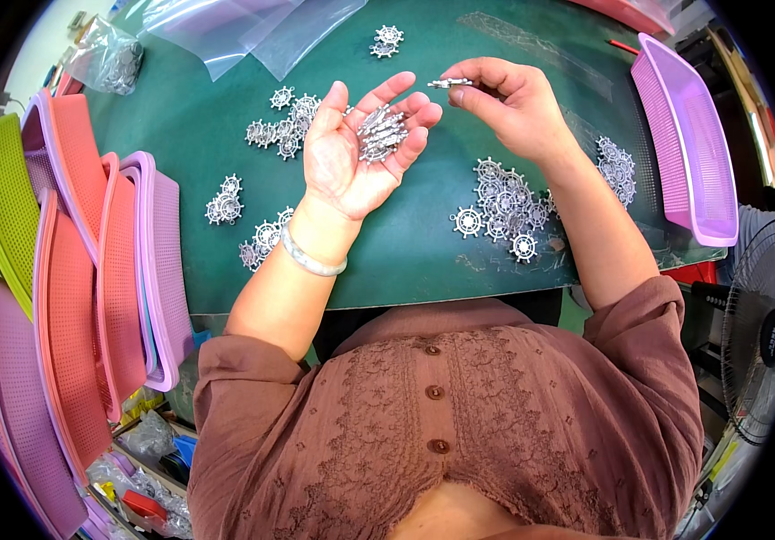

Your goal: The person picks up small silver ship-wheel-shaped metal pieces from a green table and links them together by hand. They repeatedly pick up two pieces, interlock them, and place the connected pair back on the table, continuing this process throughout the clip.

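My left hand (356, 148) is turned palm up over the green table (423, 243), cradling a small stack of silver ship-wheel charms (382, 133) on its fingers. My right hand (506, 103) is just to its right, pinching a single silver charm (450, 83) between thumb and fingertips, edge-on. A pile of the same wheel charms (502, 207) lies on the table under my right forearm. More charms are scattered in small groups (281, 121) beyond and left of my left hand (225, 205).
Stacked pink, purple and green plastic baskets (90, 252) lean at the left. A purple basket (689, 135) stands at the right table edge. Clear plastic bags (243, 27) lie at the far side. A fan (756, 342) is at the lower right.
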The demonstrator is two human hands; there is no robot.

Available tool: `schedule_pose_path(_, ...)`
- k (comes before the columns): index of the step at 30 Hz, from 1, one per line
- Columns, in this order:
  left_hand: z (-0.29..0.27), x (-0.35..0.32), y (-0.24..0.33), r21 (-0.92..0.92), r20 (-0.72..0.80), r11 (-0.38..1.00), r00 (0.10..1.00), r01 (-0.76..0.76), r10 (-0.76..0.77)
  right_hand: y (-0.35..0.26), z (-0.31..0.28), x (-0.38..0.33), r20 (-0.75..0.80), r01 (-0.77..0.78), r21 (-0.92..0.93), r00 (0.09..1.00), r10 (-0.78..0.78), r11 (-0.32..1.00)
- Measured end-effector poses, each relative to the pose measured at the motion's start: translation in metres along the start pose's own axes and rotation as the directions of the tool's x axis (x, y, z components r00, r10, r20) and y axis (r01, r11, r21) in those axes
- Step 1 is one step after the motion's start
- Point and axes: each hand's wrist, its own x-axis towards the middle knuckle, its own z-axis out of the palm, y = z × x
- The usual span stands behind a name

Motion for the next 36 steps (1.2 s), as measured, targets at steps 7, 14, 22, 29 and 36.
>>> schedule_pose_path(7, -0.001, 0.0, 0.0, -0.012, -0.007, 1.0, 1.0, -0.01, 0.009, -0.002, 0.0, 0.0, -0.001, -0.001, -0.016, 1.0, 0.001, 1.0)
schedule_pose_path(14, 0.002, 0.0, -0.002, 0.051, -0.068, 0.998, 0.996, -0.045, 0.048, -0.002, 0.001, -0.001, 0.005, 0.0, -0.028, 1.0, 0.0, 1.0)
schedule_pose_path(22, 0.003, 0.002, -0.008, 0.543, -0.236, 0.839, 0.954, -0.029, 0.185, -0.002, 0.002, -0.002, 0.008, 0.112, -0.081, 0.994, -0.111, 0.99)
schedule_pose_path(29, 0.009, 0.001, -0.017, 0.731, -0.215, 0.682, 0.933, -0.043, 0.289, -0.005, 0.003, -0.003, 0.02, 0.28, -0.175, 0.96, -0.281, 0.944)
schedule_pose_path(36, 0.008, 0.003, -0.027, 0.929, -0.012, 0.331, 0.879, -0.167, 0.477, -0.007, 0.003, -0.005, 0.09, 0.265, -0.165, 0.963, -0.253, 0.95)
